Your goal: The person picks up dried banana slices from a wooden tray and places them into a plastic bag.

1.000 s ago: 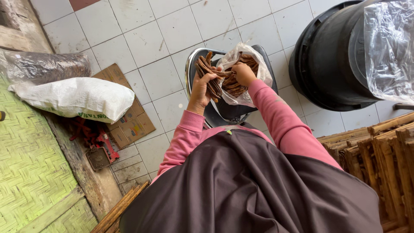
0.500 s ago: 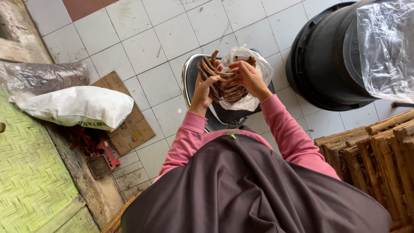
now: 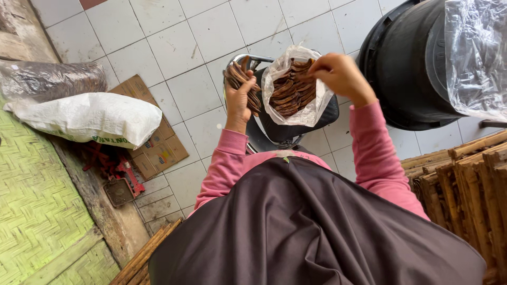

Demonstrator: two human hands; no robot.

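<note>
My left hand (image 3: 238, 100) grips a bunch of brown curled bark sticks (image 3: 237, 78), held upright just left of a clear plastic bag (image 3: 274, 79). The bag is packed with more brown sticks (image 3: 291, 89) and rests on a dark pan with a metal rim (image 3: 317, 119). My right hand (image 3: 338, 74) pinches the bag's top right edge, holding its mouth apart. Both pink sleeves reach out over a dark brown cloth (image 3: 311, 232) that covers my lap.
A big black tub (image 3: 406, 68) with clear plastic sheeting (image 3: 475, 53) stands at the right. Stacked brown bark strips (image 3: 465, 179) lie lower right. A filled white sack (image 3: 90, 119), flat cardboard (image 3: 158, 142) and a green woven mat (image 3: 37, 211) lie left on the white tiled floor.
My left hand has pulled away to the left with a bunch of sticks, clear of the bag. My right hand shifted right and now holds the bag's edge.
</note>
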